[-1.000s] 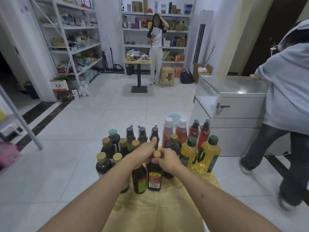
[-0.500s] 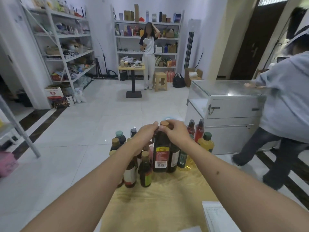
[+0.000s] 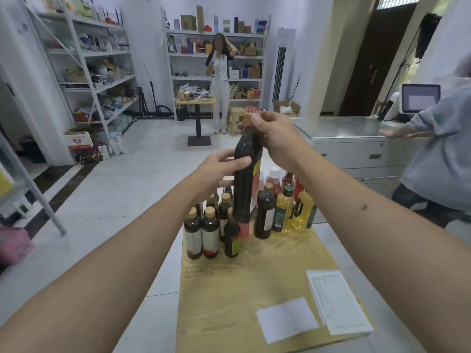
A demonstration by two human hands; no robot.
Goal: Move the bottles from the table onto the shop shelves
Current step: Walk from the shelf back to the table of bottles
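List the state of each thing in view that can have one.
Dark bottle: capped, upright, lifted clear of the table.
Right hand: grips the bottle's neck.
Left hand: holds the bottle's body.
Other bottles: capped, standing on the table.
Papers: lying flat.

The far end of the desk [image 3: 254, 289] is crowded with standing bottles [image 3: 265, 215] packed shoulder to shoulder, leaving no gap for a hand between them. The near half is open wood except two paper sheets [image 3: 313, 319] at the right. Left of the desk, bare floor tiles [image 3: 107, 189] run to the side shelves [image 3: 84, 72]. A grey cabinet [image 3: 356, 146] and a person in grey [image 3: 441, 154] block the right.
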